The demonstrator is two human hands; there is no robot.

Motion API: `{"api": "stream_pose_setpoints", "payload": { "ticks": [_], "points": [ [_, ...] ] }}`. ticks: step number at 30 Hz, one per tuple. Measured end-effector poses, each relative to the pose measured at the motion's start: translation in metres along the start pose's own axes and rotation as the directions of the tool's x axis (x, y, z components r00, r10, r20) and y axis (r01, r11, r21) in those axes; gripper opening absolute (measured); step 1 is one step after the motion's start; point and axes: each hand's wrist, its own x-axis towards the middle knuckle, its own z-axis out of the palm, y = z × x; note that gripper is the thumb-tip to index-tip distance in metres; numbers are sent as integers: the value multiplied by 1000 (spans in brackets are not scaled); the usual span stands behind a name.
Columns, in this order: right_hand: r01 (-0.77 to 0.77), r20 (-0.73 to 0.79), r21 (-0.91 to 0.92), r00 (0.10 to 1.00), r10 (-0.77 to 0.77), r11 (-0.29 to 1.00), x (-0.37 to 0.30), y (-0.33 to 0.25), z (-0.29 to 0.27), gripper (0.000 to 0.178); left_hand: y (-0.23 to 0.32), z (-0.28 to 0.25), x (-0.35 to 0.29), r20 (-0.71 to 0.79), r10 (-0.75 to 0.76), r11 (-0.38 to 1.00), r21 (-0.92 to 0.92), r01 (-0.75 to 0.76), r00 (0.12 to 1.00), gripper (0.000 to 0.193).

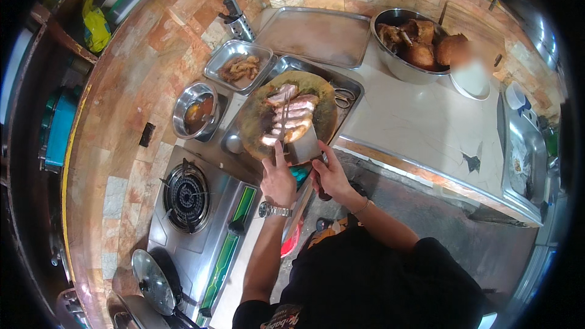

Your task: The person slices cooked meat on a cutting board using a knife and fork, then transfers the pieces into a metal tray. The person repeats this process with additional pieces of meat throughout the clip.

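Midway through slicing meat (291,119) on round board (286,116) at frame centre: left hand (277,176) gripping tongs (284,123), right hand (329,173) closed on cleaver (303,145); next, probably another careful cut.

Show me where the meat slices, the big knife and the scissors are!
meat slices (291,113), head view, on the middle slice on the round chopping board.
cleaver (303,145), head view, on the flat of the blade.
scissors (344,95), head view, on the handles, in the tray.
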Motion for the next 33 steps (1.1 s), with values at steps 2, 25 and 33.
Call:
{"api": "stream_pose_setpoints", "payload": {
  "ticks": [2,25,33],
  "points": [
    [-57,-8,-15,998,57,998,-6,-4,-6,57,-1,-7,-1,29,41,999,21,-42,999,62],
    [15,-16,125,1000,-13,992,118,-138,-111,54,129,-15,181,-237,498,859,268,-436,834,62],
    [71,-150,219,988,-39,973,267,-158,-170,55,188,57,339,-1,463,868,200,-454,886,60]
  ]
}}
